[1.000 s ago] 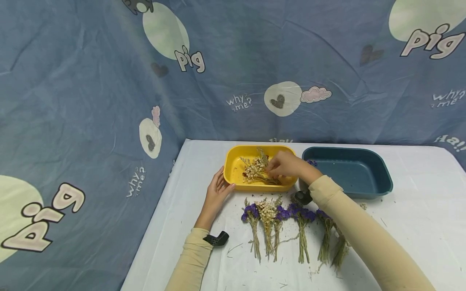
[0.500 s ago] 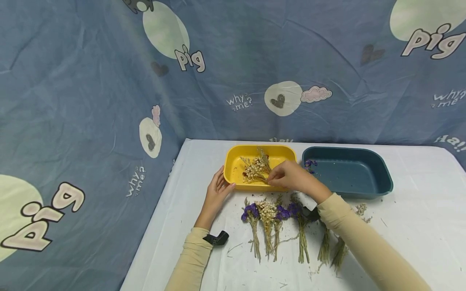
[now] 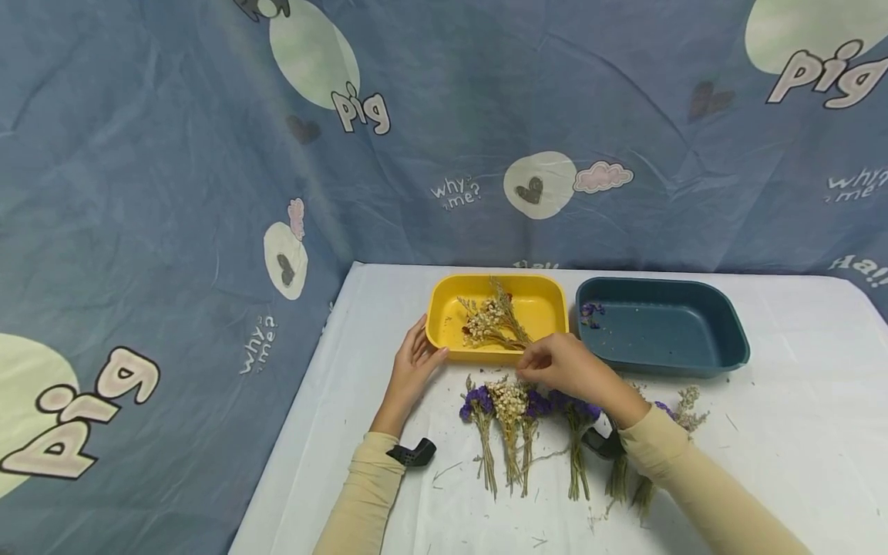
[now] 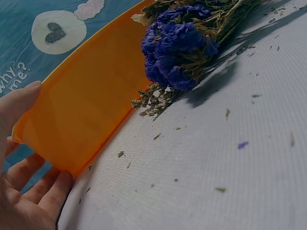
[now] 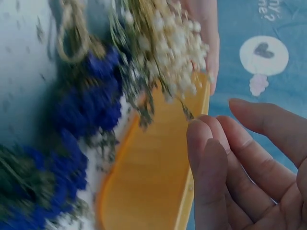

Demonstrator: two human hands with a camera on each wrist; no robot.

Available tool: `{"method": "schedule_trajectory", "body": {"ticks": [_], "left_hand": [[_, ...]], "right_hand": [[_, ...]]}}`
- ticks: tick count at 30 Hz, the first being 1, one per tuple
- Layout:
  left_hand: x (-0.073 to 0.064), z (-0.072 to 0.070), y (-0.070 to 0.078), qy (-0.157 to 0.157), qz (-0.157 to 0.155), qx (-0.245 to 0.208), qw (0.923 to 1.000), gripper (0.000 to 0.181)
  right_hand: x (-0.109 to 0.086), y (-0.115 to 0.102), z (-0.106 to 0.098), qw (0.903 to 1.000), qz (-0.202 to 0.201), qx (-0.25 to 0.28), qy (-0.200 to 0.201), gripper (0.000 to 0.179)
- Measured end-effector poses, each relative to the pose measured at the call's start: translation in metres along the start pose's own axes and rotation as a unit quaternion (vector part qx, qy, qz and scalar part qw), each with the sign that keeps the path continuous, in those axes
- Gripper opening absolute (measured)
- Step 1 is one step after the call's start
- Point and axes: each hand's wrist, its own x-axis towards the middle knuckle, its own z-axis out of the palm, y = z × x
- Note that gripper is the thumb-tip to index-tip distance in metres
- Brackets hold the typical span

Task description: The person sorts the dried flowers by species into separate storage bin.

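My left hand (image 3: 412,368) holds the left end of a yellow tray (image 3: 544,307); in the left wrist view its thumb is at the rim and its fingers are round the corner (image 4: 72,129). Inside the tray lies a bunch of dried flowers (image 3: 489,317), white-headed with dark red bits and tan stems. My right hand (image 3: 565,371) hovers just off the tray's near edge, fingers loosely bent. In the right wrist view nothing shows held in its fingers (image 5: 211,165). Below it are a cream dried-flower bunch (image 3: 509,402) and a purple bunch (image 3: 574,410).
A dark teal tray (image 3: 669,327) stands right of the yellow one, with small purple flowers (image 3: 591,314) at its left end. Another purple bunch (image 3: 479,407) lies left on the white tablecloth (image 3: 388,308). More stems (image 3: 617,478) lie by the right forearm; plant crumbs are scattered about.
My right hand has drawn back from the flowers inside the yellow tray, toward me and slightly right, past the near rim. The flowers stay in the tray; my left hand has kept its place.
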Motion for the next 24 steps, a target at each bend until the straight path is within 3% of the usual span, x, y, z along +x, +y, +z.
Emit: {"method": "schedule_trajectory", "body": {"ticks": [11,19,24], "left_hand": [[0.002,0.0,0.002,-0.009,-0.025,-0.008,0.9996,0.082],[0.0,0.0,-0.001,-0.003,0.007,-0.004,1.0,0.078],[-0.001,-0.001,-0.001,-0.004,0.011,-0.005,0.9999,0.078]], "right_hand": [[-0.027,0.006,0.029,0.9987,-0.041,-0.01,0.03,0.003],[-0.041,0.01,0.045,0.999,-0.015,0.004,0.042,0.009],[-0.048,0.012,0.056,0.9989,0.0,-0.007,0.046,0.016]]}}
